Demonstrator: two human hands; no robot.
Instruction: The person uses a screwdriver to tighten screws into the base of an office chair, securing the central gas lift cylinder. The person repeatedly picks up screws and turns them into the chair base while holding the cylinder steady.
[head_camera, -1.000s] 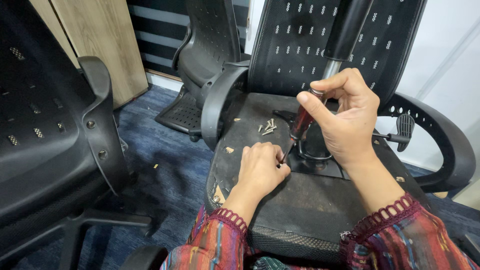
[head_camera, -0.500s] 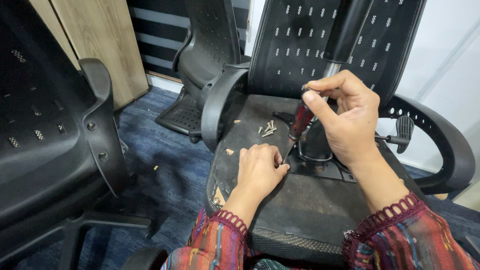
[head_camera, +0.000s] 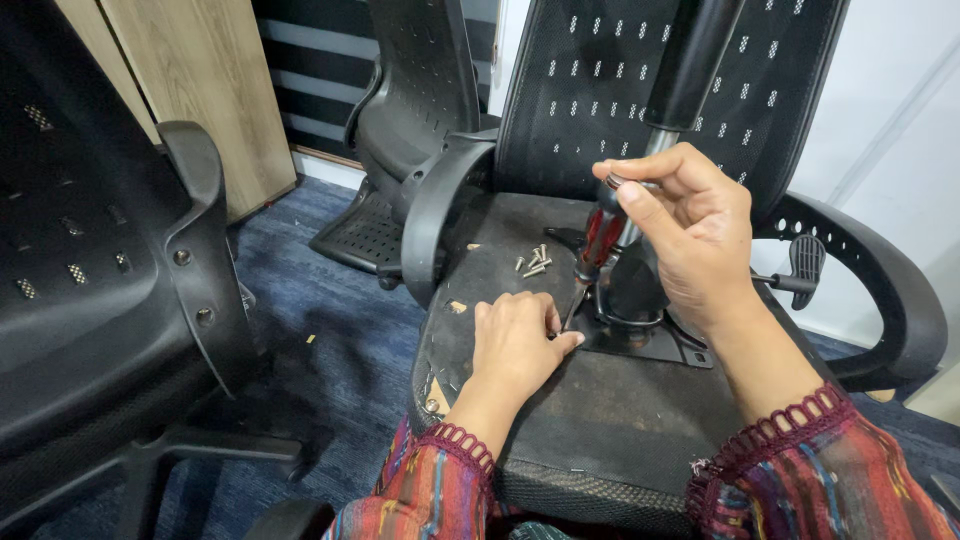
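Note:
An upturned black office chair lies before me, its seat underside (head_camera: 560, 400) facing up. My right hand (head_camera: 690, 235) grips a red-and-black screwdriver (head_camera: 598, 240), tip down near the corner of the black metal mechanism plate (head_camera: 650, 340). My left hand (head_camera: 515, 340) rests on the seat underside, fingertips pinched around the screwdriver tip; whatever is under them is hidden. Several loose screws (head_camera: 533, 263) lie on the seat just beyond. The gas cylinder (head_camera: 685, 70) rises from the plate behind my right hand.
A second black chair (head_camera: 100, 270) stands close at the left, a third (head_camera: 410, 110) behind. The upturned chair's armrests curve at left (head_camera: 435, 215) and right (head_camera: 880, 290). A lever (head_camera: 800, 265) sticks out right. Blue carpet (head_camera: 320, 350) carries small debris; a wooden panel (head_camera: 190, 80) stands behind.
My right hand has shifted its fingers on the screwdriver handle, which stays upright at the same spot. My left hand stays at the tip.

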